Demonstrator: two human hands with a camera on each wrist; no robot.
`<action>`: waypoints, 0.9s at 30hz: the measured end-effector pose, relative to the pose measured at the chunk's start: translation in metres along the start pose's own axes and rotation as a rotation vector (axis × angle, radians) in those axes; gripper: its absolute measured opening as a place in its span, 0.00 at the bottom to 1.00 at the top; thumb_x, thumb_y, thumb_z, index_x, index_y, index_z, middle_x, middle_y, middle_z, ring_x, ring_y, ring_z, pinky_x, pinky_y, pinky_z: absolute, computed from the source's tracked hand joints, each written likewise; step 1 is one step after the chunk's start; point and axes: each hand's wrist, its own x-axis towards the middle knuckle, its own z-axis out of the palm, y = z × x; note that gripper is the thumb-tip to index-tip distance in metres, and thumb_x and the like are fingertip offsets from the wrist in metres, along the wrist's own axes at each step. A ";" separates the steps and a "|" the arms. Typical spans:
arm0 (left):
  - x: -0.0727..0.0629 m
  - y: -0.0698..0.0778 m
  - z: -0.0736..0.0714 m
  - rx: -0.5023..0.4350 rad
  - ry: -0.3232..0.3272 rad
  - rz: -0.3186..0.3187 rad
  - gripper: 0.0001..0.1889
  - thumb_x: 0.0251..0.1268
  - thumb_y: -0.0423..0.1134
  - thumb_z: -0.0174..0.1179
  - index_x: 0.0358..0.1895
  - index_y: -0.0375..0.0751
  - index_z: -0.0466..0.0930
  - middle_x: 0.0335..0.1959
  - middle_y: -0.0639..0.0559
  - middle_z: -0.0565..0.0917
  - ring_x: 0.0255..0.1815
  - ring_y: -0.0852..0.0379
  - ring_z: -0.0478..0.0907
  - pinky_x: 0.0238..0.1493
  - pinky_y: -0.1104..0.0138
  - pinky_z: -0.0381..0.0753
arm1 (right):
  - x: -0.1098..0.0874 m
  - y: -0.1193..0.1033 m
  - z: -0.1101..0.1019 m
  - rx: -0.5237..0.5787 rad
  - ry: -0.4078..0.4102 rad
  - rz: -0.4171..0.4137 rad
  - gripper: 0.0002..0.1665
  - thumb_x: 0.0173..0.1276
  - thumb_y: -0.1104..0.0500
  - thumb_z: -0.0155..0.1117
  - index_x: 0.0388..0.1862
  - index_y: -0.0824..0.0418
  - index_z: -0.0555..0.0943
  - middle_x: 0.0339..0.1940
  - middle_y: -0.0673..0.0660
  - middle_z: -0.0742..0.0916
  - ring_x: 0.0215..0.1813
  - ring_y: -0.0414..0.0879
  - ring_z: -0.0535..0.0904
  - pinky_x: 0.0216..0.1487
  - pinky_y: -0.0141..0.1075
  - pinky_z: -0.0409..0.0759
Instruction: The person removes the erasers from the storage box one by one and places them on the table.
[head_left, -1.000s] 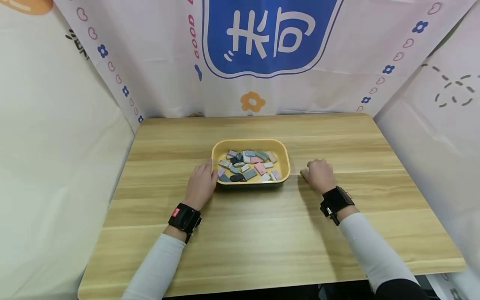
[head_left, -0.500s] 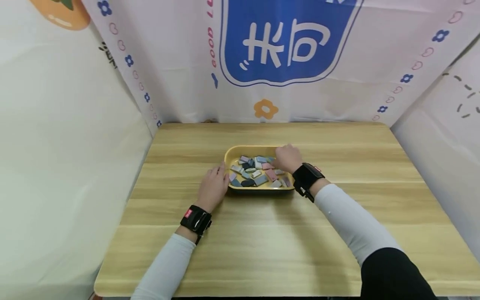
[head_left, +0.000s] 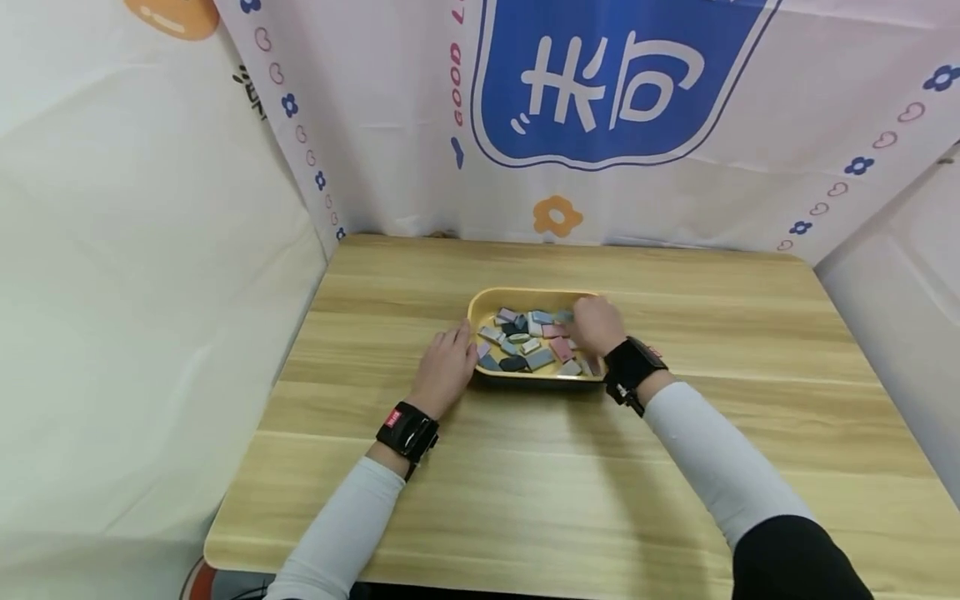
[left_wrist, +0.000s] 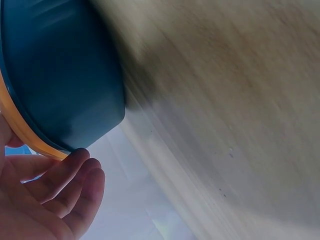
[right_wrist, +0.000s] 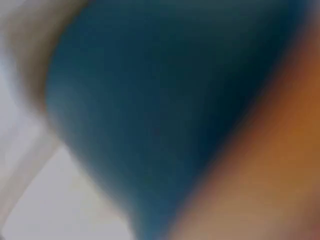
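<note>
A yellow-lined plastic tray (head_left: 525, 292), dark blue-green outside, sits on the table. Small flat blocks (head_left: 540, 359) in grey-blue, pink, white and dark tones lie loose in it. At the tray's left end my left hand (head_left: 442, 367) grips the rim; the left wrist view shows its fingers (left_wrist: 85, 200) curled at the yellow edge. My right hand (head_left: 597, 325) reaches over the right end, its fingertips down among the blocks. Those fingertips are hidden, so whether they pinch a block does not show. The right wrist view is blurred, mostly the tray's outer wall (right_wrist: 135, 110).
The wooden table (head_left: 480, 483) extends on all sides of the tray. A white printed cloth (head_left: 420, 167) hangs behind its back edge, and pale sheets (head_left: 150, 275) stand at the sides. Black bands (head_left: 408, 431) sit on both wrists.
My right hand has gone from the table right of the tray to inside its right end. The left hand stays at the left rim. The head view has shifted.
</note>
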 end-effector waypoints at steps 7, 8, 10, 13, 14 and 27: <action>0.005 -0.013 -0.010 -0.010 0.042 -0.031 0.28 0.75 0.42 0.49 0.72 0.33 0.61 0.60 0.39 0.78 0.55 0.45 0.77 0.57 0.56 0.79 | -0.007 0.040 -0.043 0.150 0.053 0.104 0.18 0.69 0.56 0.58 0.30 0.72 0.84 0.23 0.63 0.83 0.25 0.50 0.74 0.31 0.41 0.72; 0.006 -0.014 -0.011 -0.011 0.042 -0.034 0.28 0.75 0.42 0.49 0.72 0.33 0.61 0.61 0.39 0.78 0.56 0.45 0.77 0.58 0.56 0.78 | -0.008 0.047 -0.044 0.168 0.058 0.118 0.19 0.70 0.56 0.58 0.31 0.72 0.84 0.23 0.63 0.84 0.25 0.50 0.75 0.32 0.41 0.73; 0.007 -0.017 -0.012 -0.012 0.039 -0.033 0.28 0.75 0.42 0.48 0.73 0.32 0.60 0.61 0.38 0.78 0.56 0.44 0.77 0.58 0.56 0.78 | -0.010 0.059 -0.042 0.206 0.055 0.147 0.20 0.71 0.55 0.58 0.32 0.72 0.84 0.24 0.64 0.84 0.25 0.51 0.75 0.33 0.42 0.74; 0.009 -0.021 -0.012 -0.013 0.039 -0.032 0.28 0.75 0.42 0.47 0.73 0.31 0.59 0.60 0.38 0.78 0.55 0.44 0.77 0.58 0.56 0.78 | -0.003 0.068 -0.036 0.231 0.051 0.162 0.20 0.70 0.54 0.59 0.44 0.73 0.83 0.37 0.68 0.87 0.36 0.57 0.82 0.42 0.49 0.79; 0.009 -0.022 -0.013 -0.013 0.038 -0.033 0.28 0.75 0.42 0.46 0.73 0.31 0.59 0.60 0.38 0.78 0.55 0.44 0.77 0.58 0.56 0.78 | 0.003 0.070 -0.032 0.226 0.046 0.166 0.22 0.70 0.53 0.60 0.48 0.73 0.81 0.41 0.70 0.87 0.40 0.60 0.82 0.45 0.51 0.79; -0.006 0.000 -0.005 0.002 0.024 0.034 0.26 0.74 0.42 0.49 0.70 0.32 0.65 0.57 0.39 0.81 0.56 0.44 0.77 0.60 0.56 0.77 | 0.049 0.116 0.022 0.010 -0.156 -0.119 0.27 0.75 0.58 0.48 0.69 0.70 0.69 0.55 0.77 0.80 0.53 0.72 0.77 0.58 0.61 0.74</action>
